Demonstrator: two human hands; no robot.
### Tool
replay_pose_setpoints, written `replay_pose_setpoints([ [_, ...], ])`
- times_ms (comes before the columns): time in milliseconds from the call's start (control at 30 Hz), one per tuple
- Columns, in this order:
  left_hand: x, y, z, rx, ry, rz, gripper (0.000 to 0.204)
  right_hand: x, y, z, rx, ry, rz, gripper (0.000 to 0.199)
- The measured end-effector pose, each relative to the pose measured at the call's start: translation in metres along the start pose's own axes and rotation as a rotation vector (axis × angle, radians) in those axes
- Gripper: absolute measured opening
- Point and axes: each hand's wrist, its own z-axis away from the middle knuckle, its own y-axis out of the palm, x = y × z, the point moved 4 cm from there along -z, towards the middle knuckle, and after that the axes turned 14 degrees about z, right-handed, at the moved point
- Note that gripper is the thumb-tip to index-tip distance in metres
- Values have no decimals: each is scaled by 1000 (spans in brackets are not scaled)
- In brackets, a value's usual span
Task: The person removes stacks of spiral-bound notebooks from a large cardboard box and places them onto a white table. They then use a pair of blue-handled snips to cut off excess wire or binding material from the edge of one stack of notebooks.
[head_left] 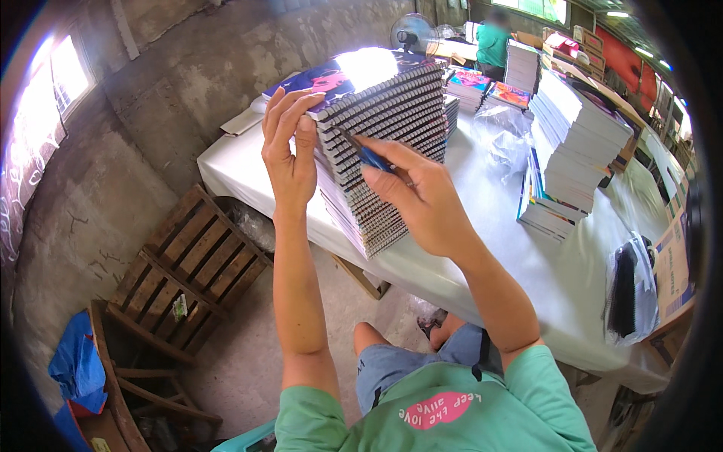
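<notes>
A tall stack of spiral-bound notebooks [386, 135] stands at the table's near edge, wire spines turned toward me. The top one has a purple and pink cover [328, 78] with strong glare on it. My left hand [290, 147] grips the stack's upper left corner, fingers over the cover and thumb by the spine. In my right hand [422, 192] is a blue-handled hand tool [374, 159], probably pliers. Its narrow dark metal tip lies against the wire spines near the upper left. My fingers hide part of the handle.
More book stacks [576, 139] stand on the white-covered table [489, 248] to the right, near clear plastic [502, 135]. A bag of black wire combs [629, 290] lies beside a cardboard box [674, 260]. A wooden pallet [192, 271] leans at left. Far back are a fan [413, 35] and a person [493, 47].
</notes>
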Motion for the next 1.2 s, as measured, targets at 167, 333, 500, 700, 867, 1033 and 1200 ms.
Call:
replay_pose_setpoints([
  [167, -3, -2, -1, 27, 14, -4, 29, 0, 7, 8, 241, 534, -687, 33],
  [333, -3, 0, -4, 22, -7, -6, 29, -6, 6, 7, -24, 88, 23, 36],
  [500, -2, -1, -3, 20, 3, 0, 27, 15, -1, 18, -262, -143, 732, 43],
  [700, -3, -2, -4, 26, 2, 9, 27, 19, 5, 15, -212, -126, 782, 41],
  [867, -2, -1, -3, 18, 7, 20, 27, 6, 7, 12, -74, -49, 481, 34],
  [1033, -3, -2, -1, 16, 21, 15, 27, -9, 13, 11, 71, 208, -221, 30],
  [1200, 1, -1, -1, 6, 0, 21, 27, -6, 11, 19, -70, 18, 144, 34],
])
